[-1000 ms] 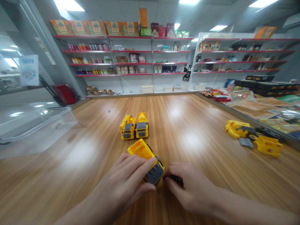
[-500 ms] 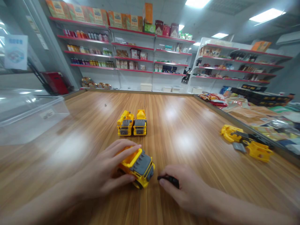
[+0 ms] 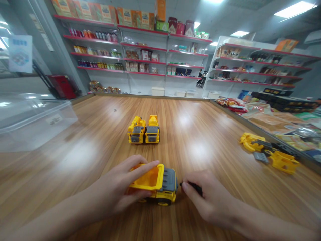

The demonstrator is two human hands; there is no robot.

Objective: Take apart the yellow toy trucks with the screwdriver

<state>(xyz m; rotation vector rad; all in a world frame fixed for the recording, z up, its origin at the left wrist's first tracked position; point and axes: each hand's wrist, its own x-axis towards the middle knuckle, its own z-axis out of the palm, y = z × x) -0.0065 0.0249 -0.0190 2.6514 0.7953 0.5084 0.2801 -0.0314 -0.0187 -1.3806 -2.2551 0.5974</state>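
A yellow toy dump truck with a grey cab top stands on the wooden table, its front pointing right. My left hand grips it from the left, fingers over the tipper bed and thumb along the near side. Just right of the truck's nose, my right hand is closed around a small black tool; only its tip and part of its body show, so its kind is unclear. Farther back, a yellow toy crane truck and a yellow toy mixer truck stand side by side, facing me.
Loose yellow toy parts and a grey piece lie near the table's right edge. A clear plastic bin sits at the left. A tiny object lies far back. Packaged goods are heaped beyond the right edge.
The dump truck has been turned by my left hand, its nose swinging from toward me to the right. My right hand has shifted slightly right and away from me, still holding the black tool.
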